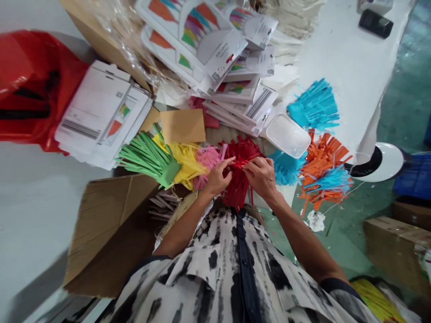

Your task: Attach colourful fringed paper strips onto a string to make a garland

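Left card stack (101, 114): a barcode and small print appeared, too blurred to read.
Middle card stack (239, 105): a barcode and small print appeared, also unreadable.
Top cards (222, 58): small print stayed illegible.

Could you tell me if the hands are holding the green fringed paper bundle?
No, the left hand and right hand grip the red fringed paper bundle; the green fringed paper bundle lies apart.
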`<state>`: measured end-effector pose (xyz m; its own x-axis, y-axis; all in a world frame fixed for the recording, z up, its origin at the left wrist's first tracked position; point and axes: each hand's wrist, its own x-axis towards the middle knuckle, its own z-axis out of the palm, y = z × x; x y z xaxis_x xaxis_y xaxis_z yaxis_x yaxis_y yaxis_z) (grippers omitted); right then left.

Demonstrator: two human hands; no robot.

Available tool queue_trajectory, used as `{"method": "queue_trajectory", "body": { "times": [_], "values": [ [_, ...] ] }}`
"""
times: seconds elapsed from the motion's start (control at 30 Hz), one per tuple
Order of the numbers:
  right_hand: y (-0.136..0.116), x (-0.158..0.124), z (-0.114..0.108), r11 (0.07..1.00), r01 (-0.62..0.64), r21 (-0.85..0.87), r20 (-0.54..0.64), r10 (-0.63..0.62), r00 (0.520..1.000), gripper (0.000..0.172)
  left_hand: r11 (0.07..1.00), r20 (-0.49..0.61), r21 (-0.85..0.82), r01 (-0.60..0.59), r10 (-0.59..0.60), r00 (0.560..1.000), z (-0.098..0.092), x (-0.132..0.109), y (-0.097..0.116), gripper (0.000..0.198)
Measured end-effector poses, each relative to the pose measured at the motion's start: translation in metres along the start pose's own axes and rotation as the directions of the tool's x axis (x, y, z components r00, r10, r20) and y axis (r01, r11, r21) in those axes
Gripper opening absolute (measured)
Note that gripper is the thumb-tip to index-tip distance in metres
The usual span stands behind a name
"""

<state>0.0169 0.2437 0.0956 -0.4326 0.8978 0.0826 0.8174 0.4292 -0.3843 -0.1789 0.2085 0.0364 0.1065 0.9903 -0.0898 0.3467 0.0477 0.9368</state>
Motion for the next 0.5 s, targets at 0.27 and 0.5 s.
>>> {"method": "queue_trajectory", "body": {
  "times": [0.27,0.5],
  "values": [
    [-0.01,0.003,-0.008,0.996,0.019,0.088,-0.066,-0.013,0.998,0.02,0.999,0.03,0.027,-0.046,0.045,0.999,-0.017,-0.001,0.001,0.054],
    [-0.029,0.008,-0.041,0.986,-0.007,0.165,-0.153,0.033,0.988,0.013,0.981,0.026,0.174,-0.082,0.079,0.997,-0.007,0.001,-0.008,0.052]
  ]
}}
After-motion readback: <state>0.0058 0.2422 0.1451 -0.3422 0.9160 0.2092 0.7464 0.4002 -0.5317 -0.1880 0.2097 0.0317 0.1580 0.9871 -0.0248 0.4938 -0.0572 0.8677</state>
